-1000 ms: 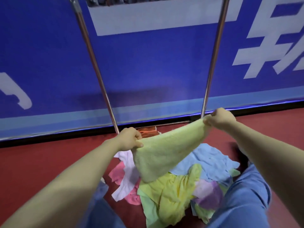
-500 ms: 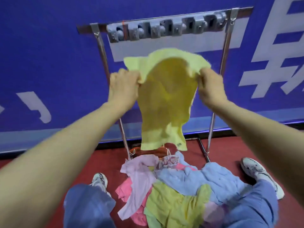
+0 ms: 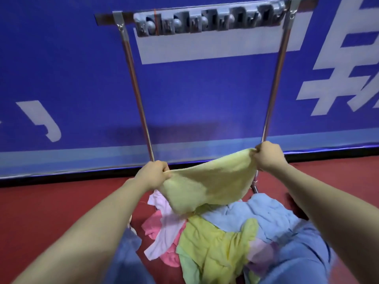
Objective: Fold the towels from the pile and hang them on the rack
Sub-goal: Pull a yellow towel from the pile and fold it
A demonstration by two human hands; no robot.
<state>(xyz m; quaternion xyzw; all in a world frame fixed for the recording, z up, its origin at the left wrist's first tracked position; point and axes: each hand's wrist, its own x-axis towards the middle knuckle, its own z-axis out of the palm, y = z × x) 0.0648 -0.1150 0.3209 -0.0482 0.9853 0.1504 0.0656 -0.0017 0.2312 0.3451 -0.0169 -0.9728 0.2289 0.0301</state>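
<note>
**Holding a yellow towel [image 3: 209, 185] over the pile [image 3: 215, 238]**

Pinched at one corner in the curled fingers of the left hand [image 3: 152, 175], sagging mid-air above the red floor [image 3: 51, 206], pinched at the other corner by the right hand [image 3: 268, 155], beside the rack [image 3: 274, 83].

One rack [image 3: 205, 22], one yellow towel [image 3: 209, 187], one pile [image 3: 217, 242], one left hand [image 3: 152, 175], one right hand [image 3: 268, 155].

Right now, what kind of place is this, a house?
Likely a sports hall or event space, not a house: a big blue banner with huge white letters along the wall, a red floor, a metal rack.
</note>
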